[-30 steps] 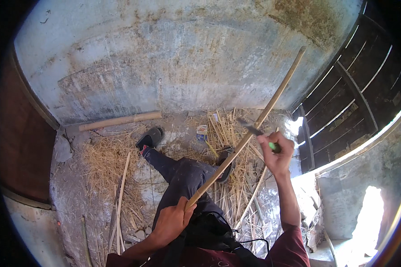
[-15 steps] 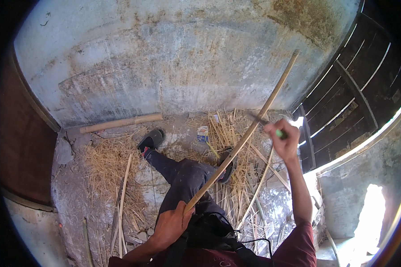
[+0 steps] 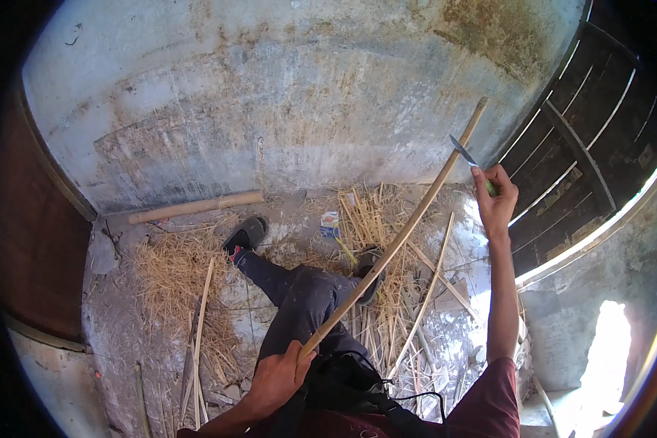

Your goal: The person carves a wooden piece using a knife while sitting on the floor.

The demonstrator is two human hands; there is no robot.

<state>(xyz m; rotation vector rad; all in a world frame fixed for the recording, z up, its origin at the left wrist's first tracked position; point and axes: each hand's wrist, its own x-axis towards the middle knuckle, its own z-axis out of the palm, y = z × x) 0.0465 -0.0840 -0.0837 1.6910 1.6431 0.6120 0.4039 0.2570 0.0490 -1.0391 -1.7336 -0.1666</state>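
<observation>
A long bamboo strip (image 3: 401, 237) slants up from my lap toward the wall at the upper right. My left hand (image 3: 279, 376) is wrapped round its near end, close to my waist. Higher up, my right hand (image 3: 495, 197) grips a knife (image 3: 463, 152) by its green handle. The blade points up and left and lies across the strip, a little below its far end; whether it touches the strip I cannot tell. Beneath the strip is my bent leg in dark trousers (image 3: 299, 296).
Shavings (image 3: 175, 274) lie heaped at the left, with more strips and shavings (image 3: 376, 219) at the right. A thick bamboo pole (image 3: 197, 207) rests along the wall's foot. Near my shoe (image 3: 246, 235) is a small packet (image 3: 329, 224). Dark slatted boards (image 3: 577, 139) stand at the right.
My right hand and the knife have moved up and right, toward the strip's far end. That far end has dipped slightly. My left hand stays nearly in place, still gripping the near end.
</observation>
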